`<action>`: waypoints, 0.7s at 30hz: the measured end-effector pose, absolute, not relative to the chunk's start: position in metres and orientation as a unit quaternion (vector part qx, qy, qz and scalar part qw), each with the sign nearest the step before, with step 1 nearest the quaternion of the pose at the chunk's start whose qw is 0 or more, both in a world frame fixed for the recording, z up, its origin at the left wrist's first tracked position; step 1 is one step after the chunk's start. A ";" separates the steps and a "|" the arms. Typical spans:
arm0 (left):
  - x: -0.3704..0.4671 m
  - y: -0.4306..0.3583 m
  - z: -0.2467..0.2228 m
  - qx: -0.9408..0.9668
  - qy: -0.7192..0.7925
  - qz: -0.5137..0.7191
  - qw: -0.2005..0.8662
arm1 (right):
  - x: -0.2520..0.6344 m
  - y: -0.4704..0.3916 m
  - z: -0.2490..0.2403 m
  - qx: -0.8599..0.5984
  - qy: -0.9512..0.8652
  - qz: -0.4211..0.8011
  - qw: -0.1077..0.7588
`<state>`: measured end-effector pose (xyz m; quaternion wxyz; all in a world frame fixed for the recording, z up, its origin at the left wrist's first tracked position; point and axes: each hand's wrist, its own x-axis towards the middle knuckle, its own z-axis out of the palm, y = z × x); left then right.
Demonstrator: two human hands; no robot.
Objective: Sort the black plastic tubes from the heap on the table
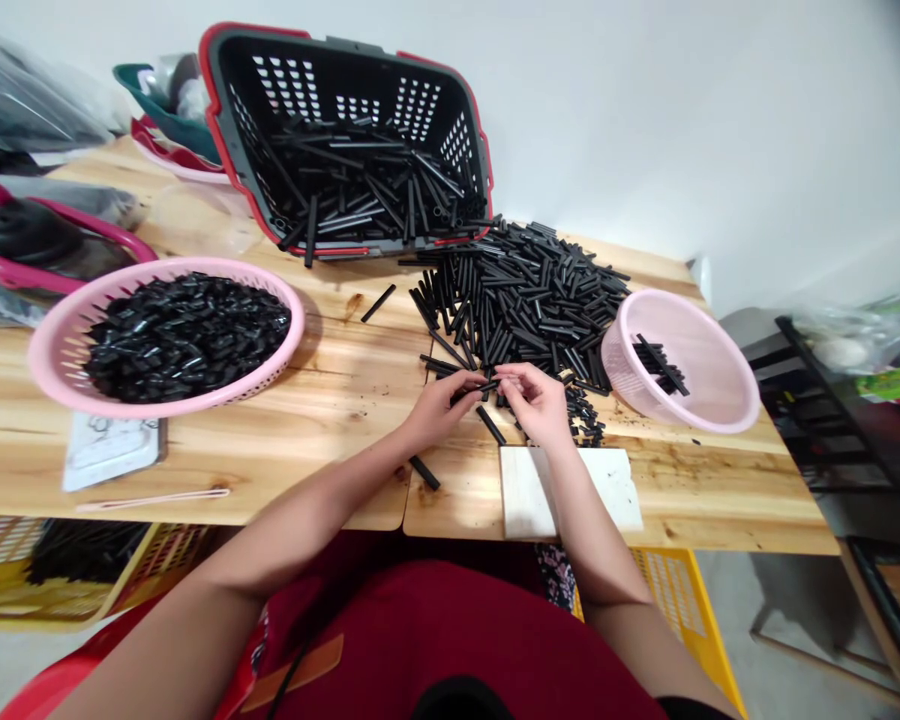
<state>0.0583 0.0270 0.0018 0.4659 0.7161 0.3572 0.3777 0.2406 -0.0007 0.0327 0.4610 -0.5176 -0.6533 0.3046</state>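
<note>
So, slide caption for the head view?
Left hand and right hand hold a slim black piece beside heaped black pieces on a wooden table.

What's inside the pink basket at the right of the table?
A small bunch of short black sticks lies in the left part of the pink basket. Whatever is directly beneath the bunch is covered.

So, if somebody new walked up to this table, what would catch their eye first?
Probably the red-trimmed black basket at the back of the table, tilted with black tubes inside, and the heap of shorter tubes spread beside it to the right. Then the pink oval basket on the left, piled with glossy black pieces. In the middle, the left hand and right hand meet around a small black tube.
</note>
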 end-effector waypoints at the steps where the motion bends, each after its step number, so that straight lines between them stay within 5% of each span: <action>1: 0.058 0.027 0.000 0.722 0.357 0.379 0.456 | 0.240 -0.001 0.033 -0.519 -0.658 0.293 0.459; 21: 0.056 0.028 0.000 0.730 0.356 0.403 0.421 | 0.238 -0.002 0.030 -0.489 -0.684 0.296 0.453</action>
